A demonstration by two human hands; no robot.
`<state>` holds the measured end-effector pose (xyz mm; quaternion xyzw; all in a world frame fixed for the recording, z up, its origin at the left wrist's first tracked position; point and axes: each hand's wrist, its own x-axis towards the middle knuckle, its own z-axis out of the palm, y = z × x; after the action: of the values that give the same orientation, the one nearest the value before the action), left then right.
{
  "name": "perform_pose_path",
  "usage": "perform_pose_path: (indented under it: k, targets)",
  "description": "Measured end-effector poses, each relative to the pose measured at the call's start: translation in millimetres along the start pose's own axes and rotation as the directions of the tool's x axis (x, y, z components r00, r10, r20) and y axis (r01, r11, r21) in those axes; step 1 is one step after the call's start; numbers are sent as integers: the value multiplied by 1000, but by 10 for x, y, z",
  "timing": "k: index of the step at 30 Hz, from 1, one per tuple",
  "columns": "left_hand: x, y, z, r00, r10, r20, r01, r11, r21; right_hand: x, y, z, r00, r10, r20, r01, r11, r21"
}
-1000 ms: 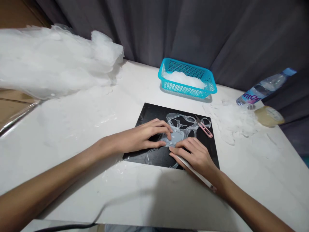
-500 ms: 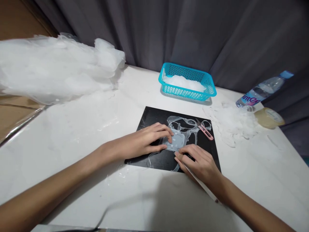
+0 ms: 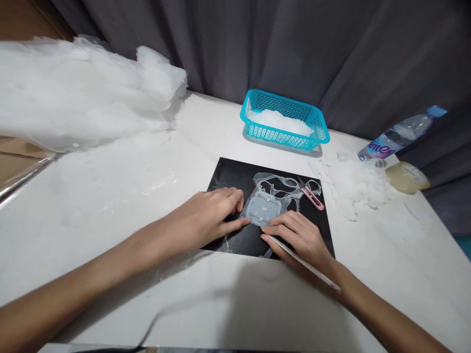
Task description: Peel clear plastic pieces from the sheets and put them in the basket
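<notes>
A translucent silicone piece with ragged trim around it lies on a black mat. My left hand rests on the mat at the piece's left edge, fingers bent and thumb touching the edge. My right hand sits at the piece's lower right corner, closed around a thin white knife-like tool whose tip meets the piece. Small pink snips lie on the mat to the right.
A turquoise basket with white pieces stands behind the mat. A big heap of translucent sheets fills the back left. Scrap trimmings, a tape roll and a water bottle lie at the right. Dark curtain behind.
My left hand has slid off the top of the silicone piece to its left edge, uncovering it. My right hand stays at the lower right corner with the tool.
</notes>
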<state>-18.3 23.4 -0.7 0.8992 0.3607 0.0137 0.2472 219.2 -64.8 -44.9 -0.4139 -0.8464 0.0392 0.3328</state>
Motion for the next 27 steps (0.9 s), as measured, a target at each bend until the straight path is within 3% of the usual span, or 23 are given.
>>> perform_pose_path:
  k: [8,20,27]
  targets:
    - [36,-68,25,999,-6,32,9,998,-69,13,7,12,1000,-21,-12,21,1000,-13]
    - [82,-107,30,996,-71,54,77,991,-113,-8,-39,-13,999,-17,35,24,979,-200]
    - [112,-125,27,994,-82,67,92,983,-156,-26,-12,37,996,-91,15,92,962,-258]
